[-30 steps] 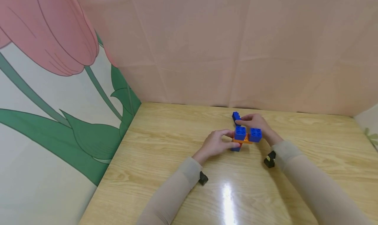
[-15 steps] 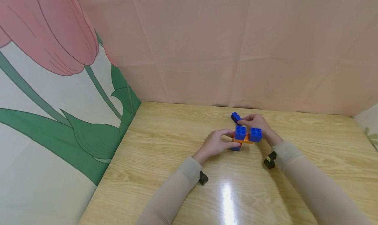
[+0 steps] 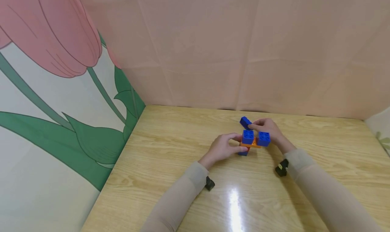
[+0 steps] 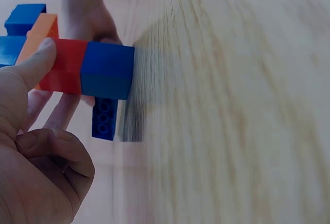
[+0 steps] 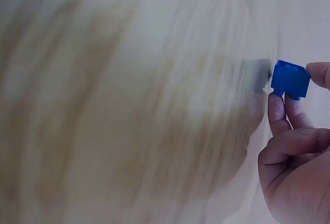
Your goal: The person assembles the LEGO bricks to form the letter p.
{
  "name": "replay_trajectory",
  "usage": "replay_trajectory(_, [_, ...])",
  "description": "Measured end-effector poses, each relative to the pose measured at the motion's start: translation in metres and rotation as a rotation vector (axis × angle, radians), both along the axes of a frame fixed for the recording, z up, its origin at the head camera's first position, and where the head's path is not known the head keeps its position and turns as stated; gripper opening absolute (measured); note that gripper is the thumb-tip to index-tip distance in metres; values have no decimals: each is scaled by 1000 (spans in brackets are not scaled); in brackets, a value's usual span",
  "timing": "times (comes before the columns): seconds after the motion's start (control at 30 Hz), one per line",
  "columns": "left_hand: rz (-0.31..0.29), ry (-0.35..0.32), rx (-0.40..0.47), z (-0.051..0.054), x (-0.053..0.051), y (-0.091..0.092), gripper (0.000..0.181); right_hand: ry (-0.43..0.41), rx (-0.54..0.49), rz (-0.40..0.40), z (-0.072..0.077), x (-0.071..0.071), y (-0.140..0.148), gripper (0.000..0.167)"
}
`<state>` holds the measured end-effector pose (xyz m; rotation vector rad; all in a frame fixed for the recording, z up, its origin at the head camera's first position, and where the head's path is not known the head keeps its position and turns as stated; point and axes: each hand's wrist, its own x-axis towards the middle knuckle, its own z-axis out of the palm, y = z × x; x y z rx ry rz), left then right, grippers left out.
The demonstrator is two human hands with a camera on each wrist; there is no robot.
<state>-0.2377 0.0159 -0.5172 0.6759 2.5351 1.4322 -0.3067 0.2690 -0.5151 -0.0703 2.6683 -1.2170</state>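
My left hand (image 3: 223, 146) holds a stack of toy building bricks, its thumb on the near side and fingers behind. From the bottom the stack has a blue brick (image 4: 108, 70), a red brick (image 4: 68, 65) and an orange brick (image 3: 254, 144). Two blue bricks sit on top, a left one (image 3: 248, 137) and a right one (image 3: 263, 139). Just behind the stack, my right hand (image 3: 268, 128) pinches a long blue brick (image 3: 245, 122) by its near end, between thumb and fingertips. In the right wrist view this blue brick (image 5: 290, 79) shows end-on, close to the tabletop.
The wooden table (image 3: 170, 150) meets a pink cloth backdrop (image 3: 195, 56) just beyond the bricks. A tulip-patterned panel (image 3: 61, 89) borders the left side. Each sleeve cuff carries a small black wrist camera, a left one (image 3: 209, 184) and a right one (image 3: 281, 168).
The long blue brick has turned, its far end swinging left, and has shifted slightly right with my right hand. My left hand and the stack have stayed in place.
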Motion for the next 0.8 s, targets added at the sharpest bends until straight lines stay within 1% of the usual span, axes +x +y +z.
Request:
replay_trajectory(0.2, [7,-9,2,1,1,0,43,47,19,17,-2,2,6,59])
replay_trajectory(0.43, [10,-10,-2,1,2,1,43,64,15,45,6,12,4,60])
replay_trajectory(0.63, [14,-13,-1,1,2,2,41,51,5,42,4,13,8,59])
replay_trajectory(0.8, [15,-27,5,2,2,1,41,58,-20,18,3,14,13,61])
